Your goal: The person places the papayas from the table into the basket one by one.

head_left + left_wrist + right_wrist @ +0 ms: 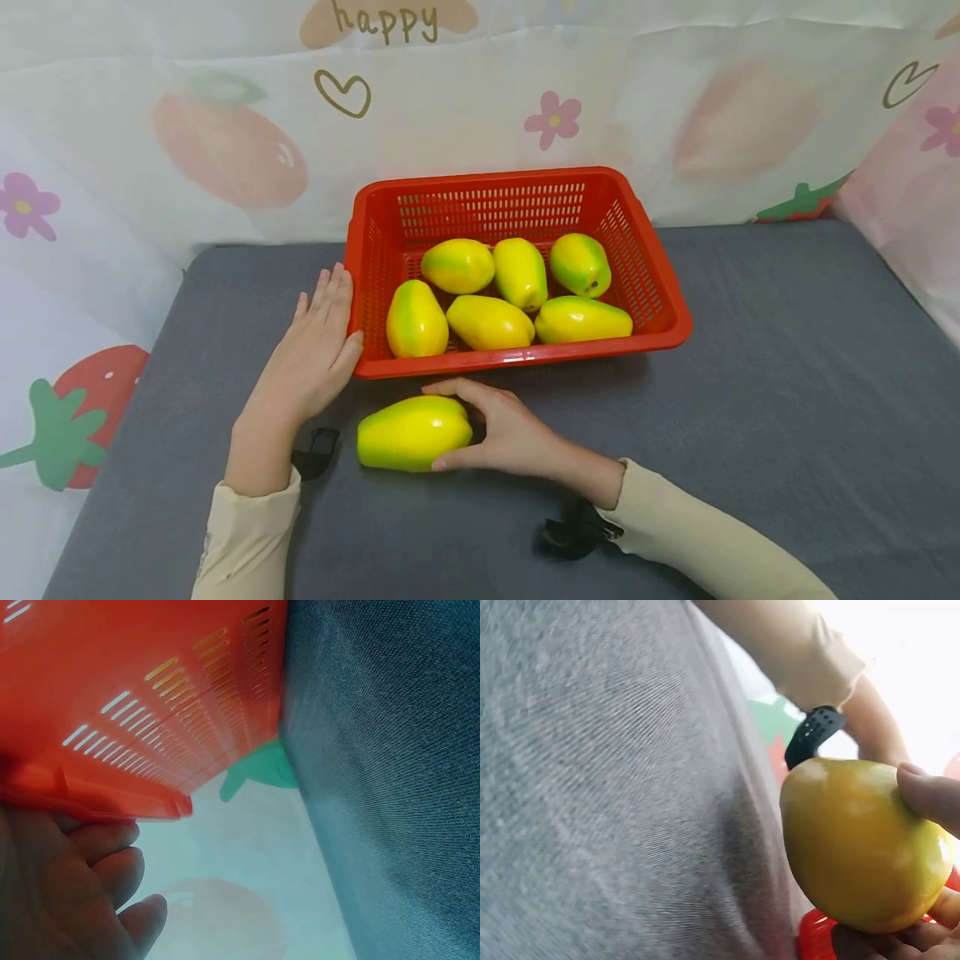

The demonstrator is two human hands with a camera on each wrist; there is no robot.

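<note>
A red plastic basket (517,357) with slotted walls stands at the back middle of the table, holding several glossy yellow-green papayas (491,322). Against its left side lies my left hand (311,346), fingers extended; the left wrist view shows them along the underside of the basket's rim (97,810). In front of the basket, my right hand (502,429) grips another papaya (408,433) at its right end, thumb on the near side and fingers on the far side. The right wrist view shows the thumb pressed on this papaya (855,840), with fingers beneath it.
Grey cloth (787,400) covers the table. Behind it hangs a white curtain (465,108) printed with fruit, flowers and hearts. A black wrist strap (573,533) shows by the right sleeve, and another black piece (317,454) sits by the left wrist.
</note>
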